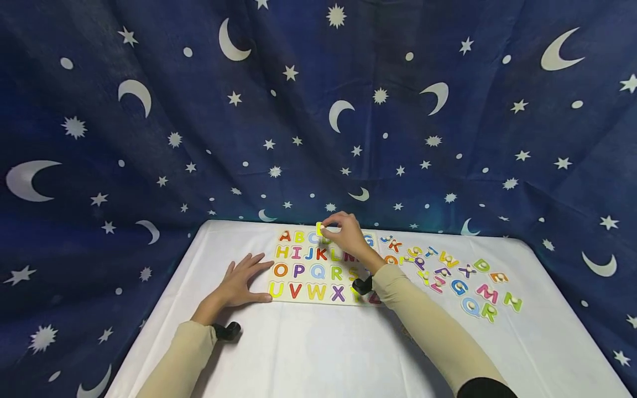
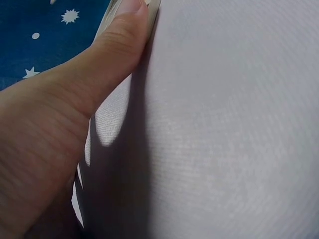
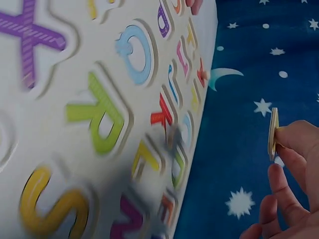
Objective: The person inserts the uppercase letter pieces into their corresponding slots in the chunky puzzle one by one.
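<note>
Right hand (image 1: 349,235) pinches yellow piece (image 1: 318,227); board (image 1: 307,281) reads "HIJK".

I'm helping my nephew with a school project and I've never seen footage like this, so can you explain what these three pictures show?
There's no robot here, just a person's two bare hands. The wide picture comes from a camera worn on the head, looking forward and down. The other two come from cameras on the wrists, one per hand. On the white-covered table lies a board with rows of colourful letters, and loose letter pieces are scattered to its right. Behind hangs dark blue fabric with moons and stars. The left hand touches the board's left edge. The right hand pinches a yellow piece above the board's far edge; I can't tell which letter it is.
</note>
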The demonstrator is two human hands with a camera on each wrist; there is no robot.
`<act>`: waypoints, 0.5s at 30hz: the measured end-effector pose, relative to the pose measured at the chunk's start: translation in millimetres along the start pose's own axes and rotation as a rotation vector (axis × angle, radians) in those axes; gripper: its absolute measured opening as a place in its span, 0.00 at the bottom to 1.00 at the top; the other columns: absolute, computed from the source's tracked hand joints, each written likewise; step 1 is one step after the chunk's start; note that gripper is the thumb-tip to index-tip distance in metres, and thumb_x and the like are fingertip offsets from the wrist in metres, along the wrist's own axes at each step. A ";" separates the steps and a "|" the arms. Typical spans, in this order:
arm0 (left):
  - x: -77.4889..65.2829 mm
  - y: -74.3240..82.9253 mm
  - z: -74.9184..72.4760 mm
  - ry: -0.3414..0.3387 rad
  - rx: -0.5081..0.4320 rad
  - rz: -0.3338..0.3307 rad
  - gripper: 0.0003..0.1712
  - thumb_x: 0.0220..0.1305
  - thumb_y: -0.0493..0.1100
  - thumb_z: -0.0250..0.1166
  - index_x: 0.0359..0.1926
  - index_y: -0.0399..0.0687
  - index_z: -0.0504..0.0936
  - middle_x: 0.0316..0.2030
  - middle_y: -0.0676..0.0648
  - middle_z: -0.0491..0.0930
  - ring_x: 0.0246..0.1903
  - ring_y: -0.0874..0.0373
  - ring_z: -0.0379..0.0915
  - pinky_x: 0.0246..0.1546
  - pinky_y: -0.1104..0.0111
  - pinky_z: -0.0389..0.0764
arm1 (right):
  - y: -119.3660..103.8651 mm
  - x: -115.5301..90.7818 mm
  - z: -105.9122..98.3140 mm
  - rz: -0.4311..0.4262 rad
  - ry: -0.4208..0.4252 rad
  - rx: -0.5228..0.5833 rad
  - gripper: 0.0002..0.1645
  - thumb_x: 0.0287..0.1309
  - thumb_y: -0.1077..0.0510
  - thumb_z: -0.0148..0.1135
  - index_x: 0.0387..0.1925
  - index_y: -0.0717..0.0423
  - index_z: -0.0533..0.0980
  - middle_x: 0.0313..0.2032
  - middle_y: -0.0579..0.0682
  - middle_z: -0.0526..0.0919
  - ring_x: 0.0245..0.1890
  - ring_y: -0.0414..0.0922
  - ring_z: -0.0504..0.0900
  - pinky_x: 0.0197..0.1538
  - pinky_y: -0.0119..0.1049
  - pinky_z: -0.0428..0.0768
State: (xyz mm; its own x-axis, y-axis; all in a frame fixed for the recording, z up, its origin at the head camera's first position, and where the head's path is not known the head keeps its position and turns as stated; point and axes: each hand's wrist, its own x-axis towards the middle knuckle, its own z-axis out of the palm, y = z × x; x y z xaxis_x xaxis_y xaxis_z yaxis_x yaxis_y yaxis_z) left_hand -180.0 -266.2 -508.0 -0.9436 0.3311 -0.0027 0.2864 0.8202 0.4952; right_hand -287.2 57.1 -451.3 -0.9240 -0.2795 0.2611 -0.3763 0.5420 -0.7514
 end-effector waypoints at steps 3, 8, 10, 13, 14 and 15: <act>0.3 1.1 0.5 -0.006 -0.003 0.000 0.55 0.45 0.68 0.80 0.73 0.56 0.72 0.78 0.39 0.58 0.78 0.33 0.43 0.72 0.29 0.35 | -1.5 7.2 13.8 0.023 -0.011 -0.002 0.09 0.61 0.57 0.73 0.43 0.54 0.88 0.51 0.52 0.83 0.52 0.57 0.73 0.53 0.48 0.73; 0.5 1.9 1.3 -0.005 -0.002 -0.004 0.55 0.45 0.67 0.80 0.73 0.56 0.73 0.78 0.40 0.59 0.78 0.33 0.43 0.72 0.29 0.35 | 1.0 19.5 38.0 0.029 -0.022 -0.005 0.08 0.62 0.56 0.73 0.42 0.54 0.88 0.51 0.52 0.83 0.51 0.53 0.72 0.55 0.50 0.71; 0.2 1.8 1.3 -0.003 -0.007 -0.003 0.55 0.45 0.67 0.81 0.73 0.56 0.73 0.78 0.40 0.59 0.78 0.33 0.43 0.72 0.29 0.35 | 2.4 23.4 47.1 0.032 -0.018 -0.006 0.08 0.62 0.57 0.73 0.41 0.54 0.89 0.50 0.53 0.83 0.51 0.53 0.72 0.57 0.50 0.71; -0.2 1.4 0.6 -0.004 -0.003 0.001 0.54 0.45 0.67 0.80 0.73 0.57 0.73 0.78 0.40 0.59 0.78 0.33 0.43 0.72 0.29 0.36 | 5.6 27.7 60.0 0.051 -0.018 -0.011 0.07 0.61 0.57 0.74 0.40 0.54 0.89 0.49 0.53 0.83 0.51 0.53 0.73 0.56 0.50 0.72; 0.0 1.5 0.4 -0.004 -0.002 0.001 0.54 0.45 0.67 0.80 0.73 0.57 0.73 0.78 0.40 0.59 0.78 0.33 0.43 0.72 0.29 0.36 | 6.5 28.9 63.6 0.056 -0.014 -0.016 0.07 0.61 0.57 0.74 0.40 0.54 0.89 0.49 0.53 0.83 0.50 0.53 0.73 0.56 0.50 0.72; 0.2 1.5 0.2 -0.004 0.000 0.000 0.54 0.45 0.68 0.80 0.73 0.57 0.73 0.78 0.40 0.59 0.78 0.33 0.43 0.72 0.29 0.36 | 7.4 29.8 67.0 0.062 -0.011 -0.020 0.07 0.60 0.57 0.74 0.39 0.54 0.89 0.49 0.53 0.83 0.50 0.53 0.73 0.55 0.50 0.72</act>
State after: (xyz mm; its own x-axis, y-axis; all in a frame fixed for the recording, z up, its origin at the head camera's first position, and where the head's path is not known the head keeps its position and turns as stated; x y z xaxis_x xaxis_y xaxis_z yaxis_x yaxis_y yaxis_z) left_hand -179.7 -264.9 -507.4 -0.9429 0.3329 -0.0058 0.2865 0.8202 0.4951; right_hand -313.0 -0.3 -489.6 -0.9449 -0.2537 0.2071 -0.3195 0.5747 -0.7535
